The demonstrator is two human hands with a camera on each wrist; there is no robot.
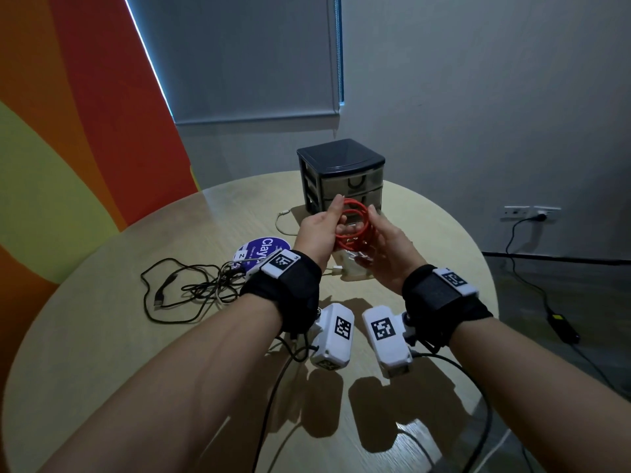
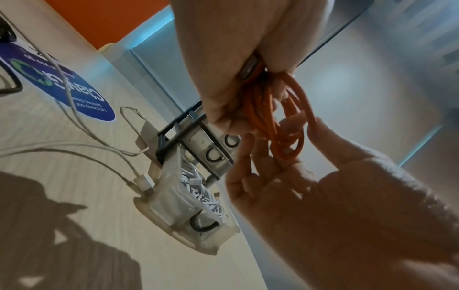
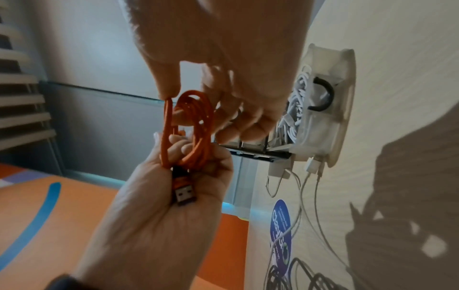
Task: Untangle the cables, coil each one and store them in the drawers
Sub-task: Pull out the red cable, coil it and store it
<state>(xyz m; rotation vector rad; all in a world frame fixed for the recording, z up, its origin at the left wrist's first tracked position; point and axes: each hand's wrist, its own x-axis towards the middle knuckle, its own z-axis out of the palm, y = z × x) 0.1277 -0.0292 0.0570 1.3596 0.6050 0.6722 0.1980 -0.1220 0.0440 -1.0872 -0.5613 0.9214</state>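
Observation:
A coiled orange cable (image 1: pixel 355 227) hangs between both hands above the table, just in front of the dark drawer unit (image 1: pixel 341 172). My left hand (image 1: pixel 327 223) grips one side of the coil (image 3: pixel 196 117), and the cable's USB plug (image 3: pixel 185 194) lies in its palm. Thumb and fingers of my right hand (image 1: pixel 379 230) pinch the opposite loops (image 2: pixel 285 117). Below the hands the lowest clear drawer (image 2: pixel 178 196) stands pulled out, with coiled white cables (image 2: pixel 196 184) inside. The upper drawers are closed.
A tangle of black cables (image 1: pixel 191 288) lies on the round table (image 1: pixel 136 353) at the left, beside a purple sticker (image 1: pixel 263 250). A white cable (image 1: pixel 283 223) and its plug (image 1: pixel 336 269) lie next to the open drawer. On the floor at the right sits a black power adapter (image 1: pixel 563 327).

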